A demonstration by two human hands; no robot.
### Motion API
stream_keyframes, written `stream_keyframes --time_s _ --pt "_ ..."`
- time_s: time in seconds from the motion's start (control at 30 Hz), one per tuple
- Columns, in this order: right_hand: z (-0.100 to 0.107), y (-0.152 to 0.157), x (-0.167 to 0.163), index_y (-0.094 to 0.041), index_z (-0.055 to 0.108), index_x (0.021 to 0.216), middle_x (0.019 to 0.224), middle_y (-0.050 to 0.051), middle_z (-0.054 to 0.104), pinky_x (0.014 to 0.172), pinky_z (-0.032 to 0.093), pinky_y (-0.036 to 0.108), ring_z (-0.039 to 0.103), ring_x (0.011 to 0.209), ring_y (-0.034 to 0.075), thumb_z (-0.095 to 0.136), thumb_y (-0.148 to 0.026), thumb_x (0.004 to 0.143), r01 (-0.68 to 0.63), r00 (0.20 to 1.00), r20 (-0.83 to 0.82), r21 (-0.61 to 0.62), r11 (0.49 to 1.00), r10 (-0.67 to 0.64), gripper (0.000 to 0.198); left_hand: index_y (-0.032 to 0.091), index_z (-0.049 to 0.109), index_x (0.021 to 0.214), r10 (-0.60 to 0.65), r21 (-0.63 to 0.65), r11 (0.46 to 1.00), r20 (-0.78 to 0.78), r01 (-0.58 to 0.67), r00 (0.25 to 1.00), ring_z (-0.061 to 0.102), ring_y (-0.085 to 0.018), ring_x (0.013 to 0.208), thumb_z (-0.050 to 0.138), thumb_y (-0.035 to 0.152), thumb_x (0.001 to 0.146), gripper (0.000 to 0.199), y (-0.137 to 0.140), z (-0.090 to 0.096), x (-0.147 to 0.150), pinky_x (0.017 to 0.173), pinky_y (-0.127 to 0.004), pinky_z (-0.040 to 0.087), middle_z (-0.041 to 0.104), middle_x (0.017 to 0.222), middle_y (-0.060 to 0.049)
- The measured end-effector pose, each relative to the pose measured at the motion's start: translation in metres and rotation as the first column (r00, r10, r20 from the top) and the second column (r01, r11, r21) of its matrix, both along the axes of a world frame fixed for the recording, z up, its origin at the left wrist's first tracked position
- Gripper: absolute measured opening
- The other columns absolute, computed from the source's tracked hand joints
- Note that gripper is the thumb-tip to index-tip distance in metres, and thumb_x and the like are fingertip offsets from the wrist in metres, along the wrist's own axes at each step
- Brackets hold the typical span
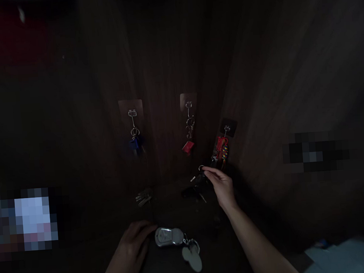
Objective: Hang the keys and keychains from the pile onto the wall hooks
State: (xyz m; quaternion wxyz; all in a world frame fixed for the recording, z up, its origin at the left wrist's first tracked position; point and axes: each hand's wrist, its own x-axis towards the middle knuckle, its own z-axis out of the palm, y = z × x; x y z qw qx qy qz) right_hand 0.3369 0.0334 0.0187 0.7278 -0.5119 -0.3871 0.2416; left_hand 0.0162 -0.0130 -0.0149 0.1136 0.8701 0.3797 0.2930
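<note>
Between the thumb and fingers of my right hand (pixel 221 185) is a metal key ring (pixel 201 168), pinched at its edge. A dark bunch of keys (pixel 198 185) hangs or lies below that ring; the dim light blurs its outline. My left hand (pixel 134 244) rests on the dark surface, fingers stretched out and loosely bent. Its fingertips come up to the left end of a silver key fob (pixel 169 236), and whether they touch it is unclear. A pale rounded tag (pixel 193 258) is attached to the fob. Farther back lies another small bunch of keys (pixel 144 196).
On the dark wood wall, a left hook (pixel 132 113) carries keys with a blue tag (pixel 134 144). The middle hook (pixel 188 105) bears keys and a red tag (pixel 188 147). Red and multicoloured charms (pixel 222 146) hang from the right hook (pixel 227 128). Pale sheets (pixel 346 256) lie lower right.
</note>
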Motion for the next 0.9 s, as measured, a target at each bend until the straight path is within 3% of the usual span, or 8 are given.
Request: stream_keyframes --time_s 0.17,0.37,0.57,0.67,0.77,0.9 --pt "0.006 -0.003 -0.012 -0.019 0.065 0.079 0.073 0.003 0.071 0.071 0.051 0.030 0.067 0.074 0.018 0.075 -0.037 0.059 -0.061 0.998 -0.034 0.008 0.998 0.061 0.029 0.032 0.059 0.114 -0.004 -0.016 1.000 0.020 0.004 1.000 0.063 -0.018 0.098 0.049 0.009 0.080 0.042 -0.002 0.003 0.002 0.085 -0.031 0.054 0.064 0.109 -0.003" --pt "0.016 -0.006 -0.034 -0.018 0.067 0.082 0.078 0.006 0.072 0.070 0.052 0.032 0.068 0.077 0.022 0.070 -0.042 0.065 -0.241 0.961 0.108 -0.114 0.964 0.253 0.030 0.032 0.061 0.112 0.013 -0.041 0.999 0.023 -0.013 1.000 0.063 -0.018 0.097 0.048 0.008 0.080 0.042 -0.006 0.011 0.004 0.086 -0.031 0.054 0.064 0.108 -0.003" --pt "0.018 -0.003 -0.038 -0.020 0.065 0.077 0.074 0.005 0.073 0.067 0.052 0.031 0.068 0.076 0.022 0.069 -0.044 0.066 -0.224 0.970 0.080 -0.077 0.971 0.230 0.027 0.032 0.061 0.112 0.002 -0.008 1.000 0.053 -0.002 0.999 0.064 -0.018 0.096 0.050 0.010 0.082 0.039 -0.004 0.010 0.004 0.084 -0.030 0.055 0.065 0.107 -0.003" --pt "0.022 -0.004 -0.035 -0.019 0.065 0.083 0.076 0.006 0.073 0.064 0.051 0.032 0.068 0.078 0.024 0.068 -0.044 0.066 -0.197 0.977 0.066 -0.094 0.976 0.204 0.031 0.033 0.060 0.113 0.002 -0.007 1.000 0.055 -0.001 0.999 0.064 -0.018 0.096 0.050 0.012 0.083 0.038 -0.003 0.006 0.003 0.084 -0.030 0.055 0.065 0.107 -0.003" --pt "0.030 -0.005 -0.032 -0.019 0.066 0.089 0.080 0.007 0.073 0.063 0.051 0.032 0.068 0.080 0.024 0.067 -0.045 0.067 -0.186 0.980 0.056 -0.109 0.976 0.193 0.035 0.033 0.060 0.113 0.007 -0.016 1.000 0.058 -0.006 0.998 0.064 -0.018 0.096 0.050 0.013 0.083 0.037 -0.002 0.003 0.002 0.083 -0.030 0.055 0.065 0.107 -0.003" --pt "0.048 0.000 -0.027 -0.019 0.065 0.082 0.078 0.006 0.073 0.062 0.050 0.030 0.067 0.078 0.023 0.069 -0.044 0.065 -0.143 0.987 0.070 -0.043 0.989 0.146 0.030 0.034 0.059 0.114 0.005 -0.038 0.999 0.049 -0.003 0.999 0.064 -0.018 0.097 0.050 0.014 0.084 0.037 -0.002 0.001 0.001 0.084 -0.030 0.055 0.064 0.109 -0.002"
